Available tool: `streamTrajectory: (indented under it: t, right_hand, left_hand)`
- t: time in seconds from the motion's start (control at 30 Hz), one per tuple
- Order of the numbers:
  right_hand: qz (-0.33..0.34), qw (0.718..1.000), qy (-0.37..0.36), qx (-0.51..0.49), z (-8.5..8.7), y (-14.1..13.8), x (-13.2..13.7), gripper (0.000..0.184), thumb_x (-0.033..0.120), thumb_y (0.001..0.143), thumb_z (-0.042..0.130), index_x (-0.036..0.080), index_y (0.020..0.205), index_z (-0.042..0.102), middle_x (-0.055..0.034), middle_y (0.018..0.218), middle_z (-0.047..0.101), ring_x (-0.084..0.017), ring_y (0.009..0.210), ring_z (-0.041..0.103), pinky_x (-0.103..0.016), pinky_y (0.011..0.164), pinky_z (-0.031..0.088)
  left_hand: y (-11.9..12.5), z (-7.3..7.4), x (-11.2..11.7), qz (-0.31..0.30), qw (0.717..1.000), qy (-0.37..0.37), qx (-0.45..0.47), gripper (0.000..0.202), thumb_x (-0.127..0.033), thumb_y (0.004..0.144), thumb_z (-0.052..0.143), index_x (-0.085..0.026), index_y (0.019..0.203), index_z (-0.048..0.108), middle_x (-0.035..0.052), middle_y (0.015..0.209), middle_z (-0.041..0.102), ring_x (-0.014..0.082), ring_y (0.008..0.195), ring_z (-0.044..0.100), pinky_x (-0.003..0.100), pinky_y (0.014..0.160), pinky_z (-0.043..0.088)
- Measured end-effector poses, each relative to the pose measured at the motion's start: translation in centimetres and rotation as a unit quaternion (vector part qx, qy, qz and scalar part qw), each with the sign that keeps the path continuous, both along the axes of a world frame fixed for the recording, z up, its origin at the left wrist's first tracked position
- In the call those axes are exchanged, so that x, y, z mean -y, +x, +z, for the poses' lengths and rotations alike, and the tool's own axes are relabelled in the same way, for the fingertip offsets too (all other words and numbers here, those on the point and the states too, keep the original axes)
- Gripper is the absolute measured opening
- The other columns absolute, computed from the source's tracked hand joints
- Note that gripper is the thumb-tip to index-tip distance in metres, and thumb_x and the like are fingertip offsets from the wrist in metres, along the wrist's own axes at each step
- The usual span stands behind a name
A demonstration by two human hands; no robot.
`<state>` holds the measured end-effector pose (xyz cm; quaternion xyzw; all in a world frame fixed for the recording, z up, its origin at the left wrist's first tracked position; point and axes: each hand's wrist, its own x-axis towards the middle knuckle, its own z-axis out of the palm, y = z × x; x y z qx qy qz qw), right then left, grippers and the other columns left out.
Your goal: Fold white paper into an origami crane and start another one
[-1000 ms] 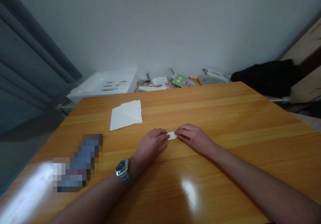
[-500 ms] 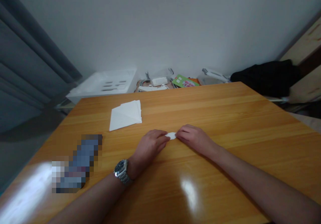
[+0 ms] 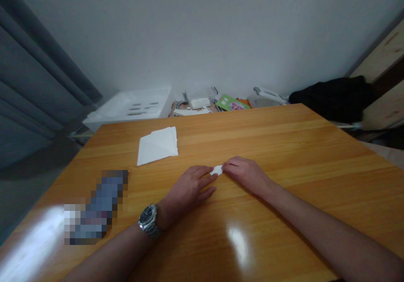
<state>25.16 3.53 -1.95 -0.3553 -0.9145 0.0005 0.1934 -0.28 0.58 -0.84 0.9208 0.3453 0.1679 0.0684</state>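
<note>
A small piece of white paper (image 3: 216, 170) lies on the wooden table between my hands. My left hand (image 3: 191, 185), with a metal watch (image 3: 148, 220) at its wrist, touches the paper's left end with its fingertips; its fingers are apart and its thumb is spread toward me. At the right end, my right hand (image 3: 246, 170) pinches the paper between closed fingers. To the left and farther back are folded white paper sheets (image 3: 158, 146), which look like tissues or napkins.
A blurred-out dark, flat object (image 3: 102, 204) lies at the left of the wooden table (image 3: 268, 134). Past the far edge stand a white foam tray (image 3: 139, 103), clear plastic bins and a green booklet (image 3: 232, 102). Black cloth (image 3: 334, 99) is at the far right.
My left thumb has come away from the paper and the left fingers have spread. The small paper now appears slightly tilted. My right hand has barely moved.
</note>
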Motion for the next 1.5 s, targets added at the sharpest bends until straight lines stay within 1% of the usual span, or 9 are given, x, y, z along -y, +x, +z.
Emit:
streamTrajectory:
  t: [0.23,0.4,0.5,0.7,0.93,1.03,1.17,1.37,1.5]
  right_hand:
    - [-0.002,1.0,-0.012,-0.007,0.1,-0.1,0.1,0.014,0.013,0.095,0.06,0.02,0.101,0.07,-0.0075,0.101,0.072,-0.022,0.095,0.066,-0.033,0.079,0.054]
    - [-0.004,1.0,-0.018,-0.015,-0.3,-0.1,0.0,0.016,0.015,0.097,0.057,0.019,0.105,0.07,-0.0085,0.104,0.072,-0.022,0.099,0.066,-0.034,0.083,0.055]
    - [-0.005,0.999,-0.027,-0.03,-0.2,-0.3,0.1,0.019,0.018,0.099,0.054,0.018,0.109,0.069,-0.0094,0.103,0.072,-0.022,0.098,0.066,-0.036,0.085,0.055]
    - [0.015,0.998,-0.05,-0.02,0.9,-0.6,1.5,0.045,0.038,0.098,0.057,0.023,0.141,0.054,-0.013,0.115,0.066,-0.027,0.105,0.061,-0.045,0.089,0.055]
    - [0.009,0.998,-0.054,0.01,1.1,-0.9,2.3,0.048,0.041,0.098,0.056,0.022,0.142,0.052,-0.0146,0.131,0.059,-0.03,0.118,0.056,-0.049,0.1,0.051]
    - [0.012,0.998,-0.062,0.02,0.9,-1.0,2.3,0.049,0.043,0.1,0.051,0.018,0.142,0.052,-0.0147,0.141,0.055,-0.03,0.129,0.052,-0.05,0.108,0.046]
    - [0.012,0.996,-0.083,0.033,0.4,-0.7,2.3,0.059,0.049,0.101,0.045,0.016,0.15,0.043,-0.0151,0.151,0.049,-0.029,0.14,0.044,-0.049,0.116,0.038]
    - [0.02,0.995,-0.097,0.031,0.0,-0.6,2.4,0.066,0.05,0.101,0.046,0.017,0.156,0.032,-0.0143,0.158,0.039,-0.027,0.146,0.037,-0.048,0.12,0.032]
    - [0.02,0.993,-0.113,0.03,-0.1,-0.7,2.4,0.067,0.05,0.1,0.046,0.016,0.156,0.032,-0.0137,0.16,0.035,-0.027,0.146,0.036,-0.047,0.12,0.032]
  left_hand:
    - [-0.1,0.8,0.4,-0.007,1.0,-0.018,-0.024,0.043,-0.038,0.096,0.058,-0.022,0.135,0.058,0.0105,0.137,0.06,0.027,0.124,0.056,0.046,0.109,0.042]
    - [0.5,0.9,1.1,0.031,0.998,0.0,-0.054,0.041,-0.04,0.097,0.057,-0.026,0.135,0.057,0.0086,0.138,0.06,0.03,0.128,0.052,0.058,0.116,0.027]
    - [0.8,0.9,1.4,0.044,0.997,0.002,-0.061,0.045,-0.043,0.095,0.058,-0.025,0.136,0.057,0.0095,0.139,0.06,0.0316,0.129,0.051,0.061,0.117,0.023]
    - [0.7,0.9,1.4,0.036,0.998,0.003,-0.043,0.048,-0.043,0.093,0.061,-0.026,0.138,0.056,0.0102,0.137,0.06,0.0301,0.128,0.053,0.059,0.117,0.025]
    - [1.1,1.0,1.9,0.046,0.997,0.009,-0.065,0.052,-0.042,0.093,0.062,-0.022,0.14,0.054,0.0124,0.14,0.057,0.0326,0.131,0.049,0.058,0.116,0.03]
    - [1.1,1.2,2.0,0.044,0.997,0.004,-0.064,0.051,-0.041,0.094,0.061,-0.021,0.14,0.054,0.0118,0.136,0.059,0.0299,0.127,0.053,0.054,0.115,0.033]
    - [0.9,1.2,1.9,0.034,0.998,-0.008,-0.048,0.047,-0.041,0.096,0.058,-0.02,0.138,0.056,0.0118,0.136,0.061,0.0264,0.124,0.057,0.05,0.116,0.034]
    - [0.5,1.2,1.7,0.022,0.999,-0.003,-0.033,0.043,-0.044,0.098,0.054,-0.02,0.133,0.06,0.0109,0.135,0.063,0.0242,0.124,0.059,0.047,0.117,0.034]
    - [0.6,1.3,1.6,0.026,0.999,0.004,-0.048,0.044,-0.044,0.097,0.055,-0.018,0.133,0.061,0.0121,0.135,0.063,0.0264,0.124,0.059,0.047,0.114,0.038]
